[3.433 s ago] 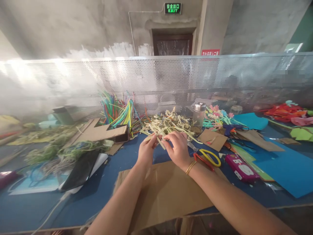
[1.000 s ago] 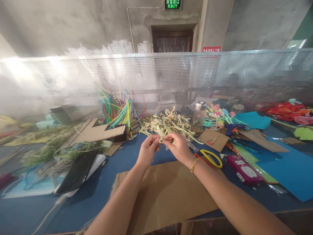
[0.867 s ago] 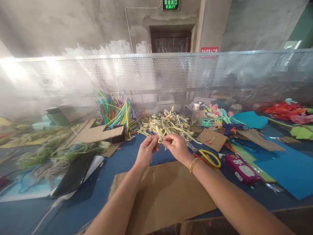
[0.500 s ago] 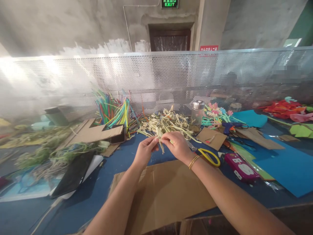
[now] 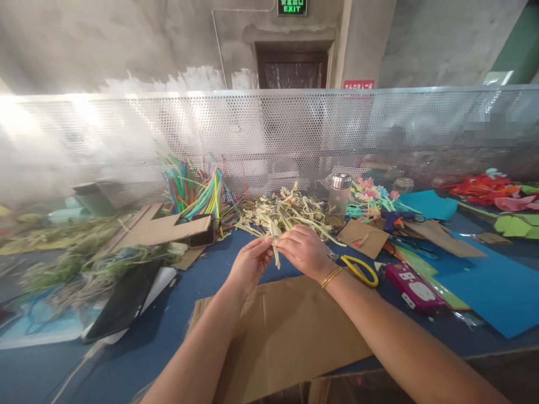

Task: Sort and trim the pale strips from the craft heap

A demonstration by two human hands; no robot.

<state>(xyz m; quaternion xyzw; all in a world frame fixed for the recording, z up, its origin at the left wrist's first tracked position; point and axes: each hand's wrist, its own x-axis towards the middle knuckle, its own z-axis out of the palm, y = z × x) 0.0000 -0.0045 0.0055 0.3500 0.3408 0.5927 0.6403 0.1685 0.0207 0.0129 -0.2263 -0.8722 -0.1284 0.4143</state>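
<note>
Fingers of the left hand and the right hand are pinched together, tips nearly meeting, on a pale cream-green, folded strip of husk-like material. Its wider part rises above the fingertips, and narrow ends hang just below them. Directly behind it lies a tangled heap of dry, pale straw-coloured strips; whether the two touch cannot be told. Both forearms pass over a flat brown cardboard sheet on the blue surface, and a gold chain bracelet circles the right wrist. Just beside the right hand are scissors with a yellow looped handle, partly hidden. A clear bottle with a silver lid stands upright beside the heap's right edge.
</note>
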